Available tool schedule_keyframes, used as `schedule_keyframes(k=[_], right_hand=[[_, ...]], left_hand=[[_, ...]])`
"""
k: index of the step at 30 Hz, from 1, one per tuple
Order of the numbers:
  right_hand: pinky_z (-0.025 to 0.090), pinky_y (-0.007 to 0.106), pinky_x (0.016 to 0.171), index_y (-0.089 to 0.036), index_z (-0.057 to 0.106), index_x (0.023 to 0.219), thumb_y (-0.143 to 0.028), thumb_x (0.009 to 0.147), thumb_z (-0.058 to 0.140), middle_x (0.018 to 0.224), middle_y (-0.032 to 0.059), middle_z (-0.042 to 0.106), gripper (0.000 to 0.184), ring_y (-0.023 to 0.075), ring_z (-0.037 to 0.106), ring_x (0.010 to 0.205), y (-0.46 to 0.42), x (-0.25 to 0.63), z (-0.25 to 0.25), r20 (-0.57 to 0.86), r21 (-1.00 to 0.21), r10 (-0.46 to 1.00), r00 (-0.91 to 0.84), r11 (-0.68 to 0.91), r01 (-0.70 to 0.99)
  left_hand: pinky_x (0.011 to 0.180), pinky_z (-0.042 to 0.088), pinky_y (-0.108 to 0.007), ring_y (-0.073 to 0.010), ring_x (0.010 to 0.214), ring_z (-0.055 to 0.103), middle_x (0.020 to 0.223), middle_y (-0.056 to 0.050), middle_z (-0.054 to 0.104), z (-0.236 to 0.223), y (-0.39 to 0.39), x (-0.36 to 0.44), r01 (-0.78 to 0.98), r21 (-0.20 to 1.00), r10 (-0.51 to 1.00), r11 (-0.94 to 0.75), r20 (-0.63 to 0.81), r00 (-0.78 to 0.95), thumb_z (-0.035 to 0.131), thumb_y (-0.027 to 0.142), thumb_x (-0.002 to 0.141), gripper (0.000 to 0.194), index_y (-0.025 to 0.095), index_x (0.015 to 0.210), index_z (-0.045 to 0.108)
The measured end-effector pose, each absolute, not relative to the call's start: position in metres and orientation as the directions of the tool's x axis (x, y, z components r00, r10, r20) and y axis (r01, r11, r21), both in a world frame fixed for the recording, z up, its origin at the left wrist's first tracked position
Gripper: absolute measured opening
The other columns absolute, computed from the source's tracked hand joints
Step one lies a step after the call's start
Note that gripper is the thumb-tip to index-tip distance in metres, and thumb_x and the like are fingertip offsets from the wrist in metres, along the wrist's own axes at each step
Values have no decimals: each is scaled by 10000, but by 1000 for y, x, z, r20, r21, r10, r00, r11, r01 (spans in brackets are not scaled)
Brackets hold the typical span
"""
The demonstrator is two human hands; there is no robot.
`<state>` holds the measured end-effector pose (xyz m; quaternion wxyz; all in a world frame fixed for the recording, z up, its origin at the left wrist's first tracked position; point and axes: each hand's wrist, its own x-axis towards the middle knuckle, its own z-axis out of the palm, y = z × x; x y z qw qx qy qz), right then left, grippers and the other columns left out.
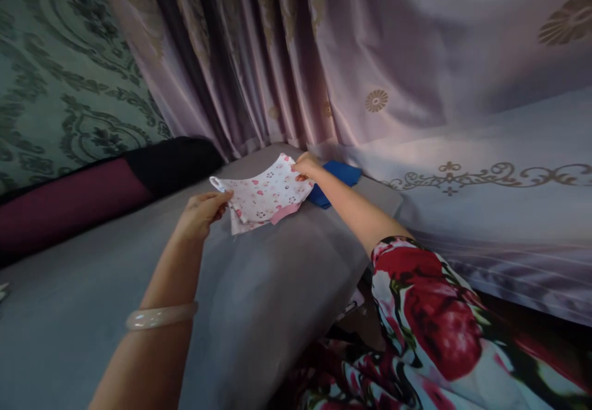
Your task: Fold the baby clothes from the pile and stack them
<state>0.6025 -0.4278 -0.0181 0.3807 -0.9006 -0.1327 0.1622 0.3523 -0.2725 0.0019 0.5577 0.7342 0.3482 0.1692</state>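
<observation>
A small white garment (266,194) with a pink and dark print and a pink trim at its lower edge is stretched out above the grey bed surface. My left hand (203,211) pinches its left side, near a small white loop. At the upper right corner my right hand (306,167) grips the same cloth, fingers closed. The garment looks folded or doubled, with a second layer showing below on the left. Just behind my right wrist lies a folded blue cloth (345,173), partly hidden by my forearm and the garment.
The grey-covered bed (115,268) spreads beneath my arms. A maroon and black long cushion (83,197) runs along the patterned green wall. Purple curtains (398,46) hang behind and to the right. A white object sits at the far left edge, cut off.
</observation>
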Motion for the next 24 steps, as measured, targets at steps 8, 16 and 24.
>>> schedule_keyframes(k=[8, 16, 24], right_hand=[[565, 237, 523, -48, 665, 952, -270, 859, 686, 701, 87, 665, 241, 163, 675, 599, -521, 663, 10, -24, -577, 207, 978, -802, 156], [582, 323, 697, -83, 685, 990, -244, 903, 604, 762, 110, 696, 200, 215, 707, 701, -567, 693, 25, 53, -389, 162, 985, -905, 170], [552, 319, 772, -69, 674, 1071, -251, 918, 580, 851, 130, 716, 256, 219, 704, 821, -567, 709, 11, 24, -323, 171, 985, -931, 170]], left_hand=[[445, 293, -191, -51, 451, 410, 532, 35, 516, -28, -339, 435, 135, 987, 585, 85, -159, 795, 757, 389, 663, 296, 144, 626, 594], [411, 265, -183, -37, 422, 421, 570, 24, 571, -66, -395, 495, 49, 946, 513, 321, -217, 831, 840, 439, 553, 390, 135, 650, 616], [412, 280, -189, -41, 429, 441, 595, 22, 587, -105, -403, 504, 126, 915, 503, 384, -321, 802, 830, 464, 566, 410, 138, 718, 634]])
